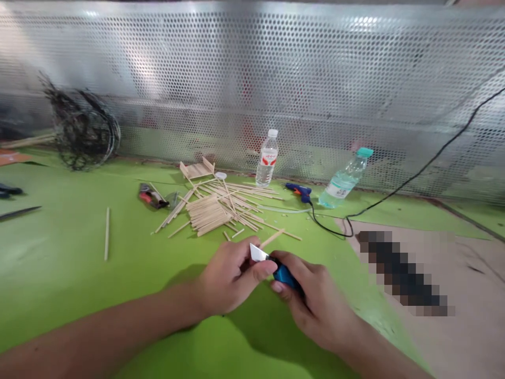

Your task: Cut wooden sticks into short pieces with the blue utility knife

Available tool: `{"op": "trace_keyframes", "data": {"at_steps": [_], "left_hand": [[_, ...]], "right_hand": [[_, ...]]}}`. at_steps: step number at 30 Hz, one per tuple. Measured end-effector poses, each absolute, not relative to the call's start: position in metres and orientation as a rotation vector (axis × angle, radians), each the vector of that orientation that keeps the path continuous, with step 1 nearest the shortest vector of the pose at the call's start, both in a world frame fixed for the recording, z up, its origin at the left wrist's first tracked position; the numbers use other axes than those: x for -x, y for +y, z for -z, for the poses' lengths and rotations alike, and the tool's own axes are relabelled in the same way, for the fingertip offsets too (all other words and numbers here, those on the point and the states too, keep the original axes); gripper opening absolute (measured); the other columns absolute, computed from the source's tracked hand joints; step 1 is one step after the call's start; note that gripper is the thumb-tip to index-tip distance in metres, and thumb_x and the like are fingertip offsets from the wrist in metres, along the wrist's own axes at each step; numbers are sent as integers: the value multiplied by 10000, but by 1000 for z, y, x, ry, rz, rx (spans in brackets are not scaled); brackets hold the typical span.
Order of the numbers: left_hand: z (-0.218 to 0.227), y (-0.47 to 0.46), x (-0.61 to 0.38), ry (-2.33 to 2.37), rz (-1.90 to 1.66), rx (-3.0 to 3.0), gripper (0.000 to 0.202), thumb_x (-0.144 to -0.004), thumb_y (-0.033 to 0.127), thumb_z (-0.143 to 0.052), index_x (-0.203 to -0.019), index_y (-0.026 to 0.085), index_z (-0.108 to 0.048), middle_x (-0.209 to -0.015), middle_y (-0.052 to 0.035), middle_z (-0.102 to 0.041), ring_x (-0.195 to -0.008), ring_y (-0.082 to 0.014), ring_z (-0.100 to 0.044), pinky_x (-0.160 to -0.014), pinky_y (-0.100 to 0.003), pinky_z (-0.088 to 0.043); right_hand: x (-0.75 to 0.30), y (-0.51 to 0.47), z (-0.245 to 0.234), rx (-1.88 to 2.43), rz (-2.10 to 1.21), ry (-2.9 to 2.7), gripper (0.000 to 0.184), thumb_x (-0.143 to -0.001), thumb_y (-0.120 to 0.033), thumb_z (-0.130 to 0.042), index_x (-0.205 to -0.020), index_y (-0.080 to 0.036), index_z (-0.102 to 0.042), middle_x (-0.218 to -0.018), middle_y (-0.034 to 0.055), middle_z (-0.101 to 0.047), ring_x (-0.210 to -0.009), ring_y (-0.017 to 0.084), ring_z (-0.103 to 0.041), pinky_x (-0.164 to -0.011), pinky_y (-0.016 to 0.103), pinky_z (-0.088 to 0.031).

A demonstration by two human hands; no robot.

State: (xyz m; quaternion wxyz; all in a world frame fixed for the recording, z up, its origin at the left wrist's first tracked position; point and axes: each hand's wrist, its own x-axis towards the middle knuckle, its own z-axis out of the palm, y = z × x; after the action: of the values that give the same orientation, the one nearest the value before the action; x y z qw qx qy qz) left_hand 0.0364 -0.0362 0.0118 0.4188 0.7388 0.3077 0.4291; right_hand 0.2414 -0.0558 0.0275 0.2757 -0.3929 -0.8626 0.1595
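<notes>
My right hand (315,297) is closed around the blue handle of a utility knife (287,275), its pale blade angled up and left. Close against the blade, my left hand (232,276) pinches a thin wooden stick (273,238) that juts out to the upper right. The fingers partly hide where blade and stick meet, so I cannot tell if they touch. Beyond my hands lies a heap of wooden sticks (209,213) on the green surface. A small structure made of sticks (199,169) stands behind the heap.
A blue glue gun (300,192) with a black cord lies near a tilted green-tinted bottle (345,181). A clear bottle (267,160) stands by the perforated metal panel (221,79). Red-handled pliers (152,196), a lone stick (107,234) and coiled wire (84,129) are leftward.
</notes>
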Motion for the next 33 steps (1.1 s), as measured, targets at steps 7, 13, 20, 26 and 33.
{"op": "trace_keyframes", "data": {"at_steps": [7,13,20,26,33], "left_hand": [[-4,-36,-38,674,-1079,-1667,414,-923,575,-603,-786,207,-472,-619,65,-362,-531,-93,-306,-483,-256,-235],[-5,-41,-44,628,-1195,-1496,443,-1050,519,-308,-778,206,-463,-664,39,-338,-573,-121,-281,-526,-285,-253],[-15,-44,-45,830,-1127,-1535,317,-1029,468,-453,-955,189,-583,-711,31,-429,-611,-116,-368,-552,-275,-300],[-14,-45,-48,834,-1139,-1533,293,-1014,455,-498,-889,192,-527,-750,14,-506,-659,-123,-444,-593,-267,-360],[-10,-45,-46,904,-1116,-1609,307,-1039,455,-446,-887,196,-513,-735,32,-514,-619,-99,-448,-583,-253,-356]], "right_hand": [[-242,-56,-22,1004,-445,-2281,270,-1002,-332,-490,-1249,-224,-508,-835,23,-700,-578,135,-603,-507,247,-401],[-248,-55,-16,1043,-463,-2006,263,-1033,-375,-457,-1251,-233,-487,-642,-54,-554,-472,107,-485,-447,229,-335],[-248,-53,-19,1090,-369,-2008,280,-1035,-410,-425,-1230,-225,-499,-754,-7,-621,-533,126,-526,-493,253,-389],[-246,-55,-28,1071,-365,-2205,230,-1009,-338,-480,-1189,-206,-538,-741,-1,-635,-525,122,-536,-497,251,-383],[-244,-54,-30,1084,-374,-2226,236,-993,-334,-517,-1182,-204,-573,-871,34,-678,-656,141,-596,-576,248,-427]]}}
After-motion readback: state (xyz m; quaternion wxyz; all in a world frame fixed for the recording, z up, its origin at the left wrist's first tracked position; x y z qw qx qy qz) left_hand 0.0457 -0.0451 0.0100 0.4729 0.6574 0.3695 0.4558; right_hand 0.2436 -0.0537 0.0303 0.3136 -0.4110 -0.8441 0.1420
